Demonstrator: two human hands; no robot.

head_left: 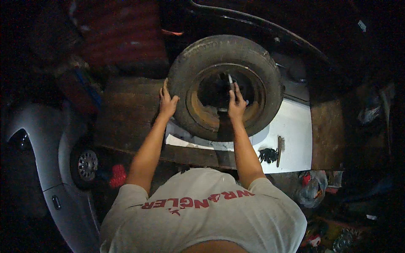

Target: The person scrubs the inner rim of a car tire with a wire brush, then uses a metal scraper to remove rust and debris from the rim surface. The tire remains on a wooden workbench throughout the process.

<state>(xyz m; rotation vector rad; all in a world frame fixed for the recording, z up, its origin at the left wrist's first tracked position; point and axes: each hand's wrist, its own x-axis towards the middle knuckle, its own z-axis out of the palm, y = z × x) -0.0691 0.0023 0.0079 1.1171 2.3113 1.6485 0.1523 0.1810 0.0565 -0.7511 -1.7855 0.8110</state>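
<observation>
A worn black tyre on a rusty steel wheel (183,63) lies flat in front of me. My left hand (167,101) grips its left edge, with the thumb toward the sidewall and the fingers along the tread. Over the dark wheel centre, my right hand (237,102) pinches a slim pale stick-like tool (230,78) that points up and away. Exactly what this tool is remains too dim to make out. The wheel rests on a white sheet (291,122), where a clump of small black pieces (267,155) lies beside a wooden-handled brush (279,152).
Brown wooden boards (122,109) extend under and left of the wheel. A silver car (46,156) stands at the left, and a dark curved car body edge (270,25) is at the back. Plastic bags (312,189) and clutter lie at the lower right.
</observation>
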